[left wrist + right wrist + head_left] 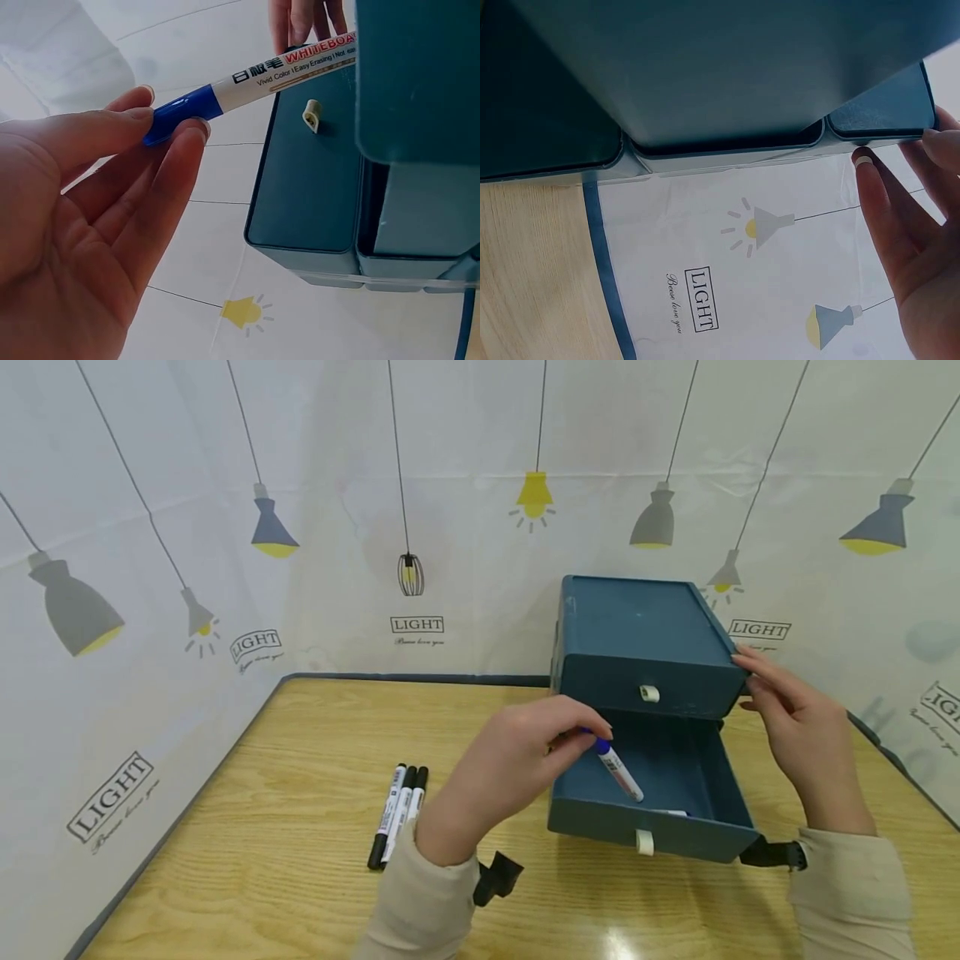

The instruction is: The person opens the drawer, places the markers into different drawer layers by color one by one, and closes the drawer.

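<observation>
My left hand (517, 760) pinches a whiteboard marker (620, 771) by its blue cap; the white barrel slants down over the pulled-out drawer (720, 777). In the left wrist view, thumb and fingers meet on the cap of the marker (285, 73), whose barrel end is hidden behind the drawer's edge. My right hand (806, 727) rests against the right front corner of the blue drawer cabinet (641, 618); the right wrist view shows its fingers at the cabinet's edge. Inside the open drawer, a small white piece (671, 812) peeks above the front wall, mostly hidden.
Several black-and-white markers (399, 810) lie side by side on the wooden table (300, 827), left of my left forearm. White loop pulls (649, 693) mark the drawer fronts. A printed lamp-pattern sheet (465, 543) stands behind and around the table.
</observation>
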Demonstrator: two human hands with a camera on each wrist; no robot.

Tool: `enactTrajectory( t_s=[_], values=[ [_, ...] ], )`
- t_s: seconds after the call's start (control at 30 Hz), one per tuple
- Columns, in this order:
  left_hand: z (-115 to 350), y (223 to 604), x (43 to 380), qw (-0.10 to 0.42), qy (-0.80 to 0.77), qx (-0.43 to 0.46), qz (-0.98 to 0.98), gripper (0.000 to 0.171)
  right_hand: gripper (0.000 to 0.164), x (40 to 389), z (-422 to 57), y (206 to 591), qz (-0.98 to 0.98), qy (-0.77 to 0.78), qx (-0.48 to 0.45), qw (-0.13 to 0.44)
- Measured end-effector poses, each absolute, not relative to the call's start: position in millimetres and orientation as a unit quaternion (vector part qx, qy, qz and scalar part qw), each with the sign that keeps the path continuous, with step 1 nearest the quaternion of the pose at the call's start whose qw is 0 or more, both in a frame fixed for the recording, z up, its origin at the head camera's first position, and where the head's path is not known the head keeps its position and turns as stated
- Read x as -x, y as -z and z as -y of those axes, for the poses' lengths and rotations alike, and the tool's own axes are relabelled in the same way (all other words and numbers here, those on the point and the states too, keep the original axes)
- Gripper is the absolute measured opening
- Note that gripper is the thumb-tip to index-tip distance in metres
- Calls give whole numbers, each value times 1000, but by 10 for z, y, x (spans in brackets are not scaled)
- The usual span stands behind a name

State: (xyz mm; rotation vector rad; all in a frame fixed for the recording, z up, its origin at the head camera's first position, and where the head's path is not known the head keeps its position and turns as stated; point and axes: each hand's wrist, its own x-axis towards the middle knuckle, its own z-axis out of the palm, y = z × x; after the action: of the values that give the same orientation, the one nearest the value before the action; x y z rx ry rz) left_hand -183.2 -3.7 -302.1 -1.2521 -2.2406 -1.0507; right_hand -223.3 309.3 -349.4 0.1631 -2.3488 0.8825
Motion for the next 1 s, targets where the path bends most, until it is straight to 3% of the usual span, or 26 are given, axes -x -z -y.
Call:
enactTrajectory(
  t_s=[1.0],
  values=[
    [-86,3185,1917,128,258,414,864,12,34,2225,-3096,3481,891,-332,-58,304]
  ],
)
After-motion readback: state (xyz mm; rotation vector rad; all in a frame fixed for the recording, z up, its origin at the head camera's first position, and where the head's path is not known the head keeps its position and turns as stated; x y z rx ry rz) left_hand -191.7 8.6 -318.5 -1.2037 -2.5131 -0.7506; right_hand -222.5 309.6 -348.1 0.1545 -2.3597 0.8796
